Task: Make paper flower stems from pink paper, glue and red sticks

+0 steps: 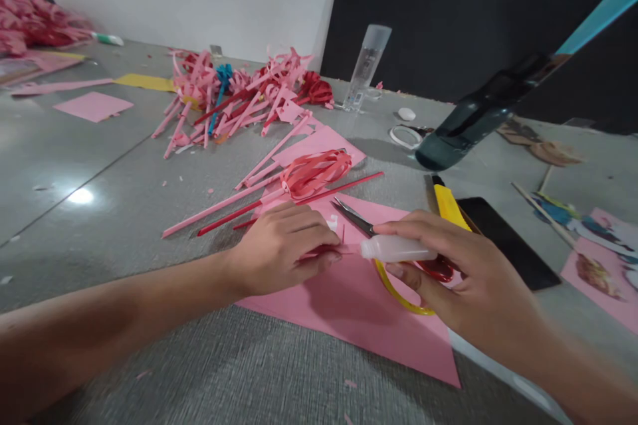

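My right hand (448, 265) is closed around a small translucent white glue bottle (401, 249), its nozzle pointing left. My left hand (286, 246) pinches a thin pink paper strip (350, 249) just short of the nozzle. Both hands are above a pink paper sheet (349, 312). Scissors (355, 214) lie under the bottle with their blades slightly apart; their red handle is partly hidden by my right hand. A yellow ring (399, 295) shows beneath that hand. Beyond my left hand lies a red paper tassel flower (316, 174) on a rolled paper stem.
Pink and red paper flowers (249, 96) are heaped at the back. A clear bottle (366, 66) stands behind, and a dark glass bottle (463, 126) leans at the right. Near my right hand lie a yellow cutter (450, 206) and a black phone-like slab (508, 239).
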### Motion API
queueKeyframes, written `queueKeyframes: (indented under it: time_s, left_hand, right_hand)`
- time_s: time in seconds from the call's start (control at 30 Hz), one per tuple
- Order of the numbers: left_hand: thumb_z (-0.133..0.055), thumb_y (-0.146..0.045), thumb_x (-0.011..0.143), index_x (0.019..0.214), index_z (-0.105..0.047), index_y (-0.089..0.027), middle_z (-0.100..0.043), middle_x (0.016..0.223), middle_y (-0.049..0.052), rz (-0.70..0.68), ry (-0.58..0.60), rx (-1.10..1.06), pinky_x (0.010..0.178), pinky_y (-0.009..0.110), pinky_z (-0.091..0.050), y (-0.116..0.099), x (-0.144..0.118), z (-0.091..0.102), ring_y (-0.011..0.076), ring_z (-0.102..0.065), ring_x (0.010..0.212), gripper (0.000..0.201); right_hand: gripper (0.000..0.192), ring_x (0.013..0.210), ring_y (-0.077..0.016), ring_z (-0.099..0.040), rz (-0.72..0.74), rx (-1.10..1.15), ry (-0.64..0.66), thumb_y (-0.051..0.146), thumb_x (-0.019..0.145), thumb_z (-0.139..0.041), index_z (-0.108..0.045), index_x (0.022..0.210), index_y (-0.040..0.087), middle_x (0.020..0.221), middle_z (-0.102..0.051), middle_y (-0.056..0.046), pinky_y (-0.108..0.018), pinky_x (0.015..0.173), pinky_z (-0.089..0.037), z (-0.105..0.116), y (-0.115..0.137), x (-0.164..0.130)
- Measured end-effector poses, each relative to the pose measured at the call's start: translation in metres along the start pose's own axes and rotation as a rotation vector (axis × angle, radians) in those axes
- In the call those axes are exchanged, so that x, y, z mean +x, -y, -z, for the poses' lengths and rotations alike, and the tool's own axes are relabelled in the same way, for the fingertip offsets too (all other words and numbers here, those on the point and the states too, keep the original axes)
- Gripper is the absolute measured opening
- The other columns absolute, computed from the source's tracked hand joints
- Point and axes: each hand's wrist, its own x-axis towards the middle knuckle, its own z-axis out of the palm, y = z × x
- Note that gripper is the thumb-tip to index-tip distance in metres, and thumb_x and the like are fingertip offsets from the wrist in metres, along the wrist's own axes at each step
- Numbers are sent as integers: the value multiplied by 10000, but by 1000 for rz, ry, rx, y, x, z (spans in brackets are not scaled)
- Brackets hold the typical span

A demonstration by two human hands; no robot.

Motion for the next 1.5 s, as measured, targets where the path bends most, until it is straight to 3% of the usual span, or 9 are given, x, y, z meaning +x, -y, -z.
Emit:
queueKeyframes:
  time_s: [0.3,0.5,0.87,1.1,1.27,1.5]
  left_hand:
    - [-701,-200,887,931,-673,-187,-715,789,4,-93,-92,15,651,303,-469,-9,0,6,135,-625,685,54]
    - [-720,-180,841,910,-657,-171,-702,750,5,-153,-112,28,624,307,-472,-11,2,7,136,-604,631,93]
    - [-737,-182,833,889,-663,-169,-708,760,9,-141,-97,27,618,312,-467,-10,0,6,139,-613,649,94]
    - [-711,-209,868,916,-678,-189,-724,795,4,-94,-71,17,643,309,-479,-8,2,5,143,-633,684,61]
    - [-695,-219,889,941,-693,-194,-731,833,8,-49,-39,1,665,304,-487,-7,1,5,144,-641,718,57]
    - [-717,-221,892,954,-691,-183,-738,863,11,-33,-43,-19,673,302,-479,-5,-2,4,144,-649,732,78]
  right_hand:
    - [451,1066,-241,-711,75,-40,12,178,894,-664,-613,1300,368,1212,-712,-28,-382,856,-601,-1,2,-11]
    - [380,1009,-221,-717,207,-70,9,189,933,-623,-604,1286,326,1145,-704,-55,-356,819,-608,-2,1,-12]
    - [436,998,-214,-708,214,-64,22,151,929,-623,-602,1327,327,1135,-707,-55,-344,824,-594,1,-1,-10]
    - [361,1020,-212,-714,142,25,9,178,914,-667,-653,1236,339,1131,-736,-29,-310,785,-577,-2,-3,-5]
    - [257,840,-192,-685,39,191,34,304,921,-718,-686,1176,324,1010,-730,-19,-308,724,-565,-8,-8,1]
    - [293,835,-194,-655,-96,438,37,404,922,-733,-700,1199,314,1072,-716,-47,-297,685,-542,-17,-17,-2]
